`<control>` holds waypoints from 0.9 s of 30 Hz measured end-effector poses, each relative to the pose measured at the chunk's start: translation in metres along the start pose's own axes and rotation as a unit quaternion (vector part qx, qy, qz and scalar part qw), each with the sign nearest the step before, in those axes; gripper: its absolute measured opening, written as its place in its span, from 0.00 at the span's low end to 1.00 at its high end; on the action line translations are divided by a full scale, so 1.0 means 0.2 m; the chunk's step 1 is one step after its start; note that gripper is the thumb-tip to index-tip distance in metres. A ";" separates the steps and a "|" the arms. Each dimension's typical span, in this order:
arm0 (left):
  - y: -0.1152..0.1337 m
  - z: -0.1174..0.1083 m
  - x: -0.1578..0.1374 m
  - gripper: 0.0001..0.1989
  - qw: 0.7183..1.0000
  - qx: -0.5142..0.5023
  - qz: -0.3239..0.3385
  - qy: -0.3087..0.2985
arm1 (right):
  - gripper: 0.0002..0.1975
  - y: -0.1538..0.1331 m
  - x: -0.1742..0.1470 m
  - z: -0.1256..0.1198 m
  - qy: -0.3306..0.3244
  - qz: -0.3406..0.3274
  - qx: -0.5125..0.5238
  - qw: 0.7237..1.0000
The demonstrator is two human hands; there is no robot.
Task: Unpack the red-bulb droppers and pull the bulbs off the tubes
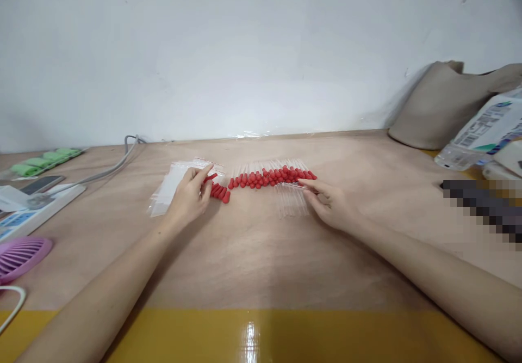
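My left hand point(190, 194) pinches a red rubber dropper bulb point(210, 177) between thumb and forefinger, above a short row of loose red bulbs point(221, 193). Under and behind that hand lie flat clear zip bags point(163, 191). In my right hand point(330, 202) a thin clear dropper tube point(294, 185) is held by the fingertips, pointing left. Several bare clear tubes point(291, 202) lie just below it. Between the two hands stretches a heap of red bulbs point(261, 178), with clear tubes extending behind them.
To the left are a white power strip point(44, 210) with a grey cable point(110, 170), a dark phone point(43, 184), green rolls point(44, 161) and a pink fan point(20, 257). A beige bin point(436, 107) and a clear plastic bottle point(460, 151) stand at the right, near the wall.
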State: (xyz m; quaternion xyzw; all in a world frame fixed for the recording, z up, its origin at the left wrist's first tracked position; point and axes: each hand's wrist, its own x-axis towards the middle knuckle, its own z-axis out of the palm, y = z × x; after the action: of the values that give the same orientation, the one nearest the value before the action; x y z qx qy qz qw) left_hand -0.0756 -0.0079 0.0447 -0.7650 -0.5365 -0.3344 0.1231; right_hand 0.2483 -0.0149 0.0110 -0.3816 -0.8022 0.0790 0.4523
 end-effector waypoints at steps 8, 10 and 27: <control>-0.05 0.03 0.00 0.09 0.994 0.067 0.036 -0.077 | 0.08 -0.08 0.14 0.17 0.031 -0.109 -0.102 0.988; -0.06 0.03 0.00 0.08 0.993 0.066 0.047 -0.089 | 0.08 -0.08 0.15 0.21 0.028 -0.114 -0.151 0.981; -0.03 0.04 -0.01 0.11 0.994 0.037 0.071 -0.069 | 0.26 -0.15 0.12 0.23 -0.132 -0.084 -0.194 0.968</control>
State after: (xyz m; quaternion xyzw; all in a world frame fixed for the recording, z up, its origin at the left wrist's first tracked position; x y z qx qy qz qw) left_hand -0.0789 -0.0033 0.0364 -0.8172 -0.5004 -0.2511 0.1372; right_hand 0.1892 -0.0085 0.0147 -0.3797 -0.8840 -0.0669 0.2645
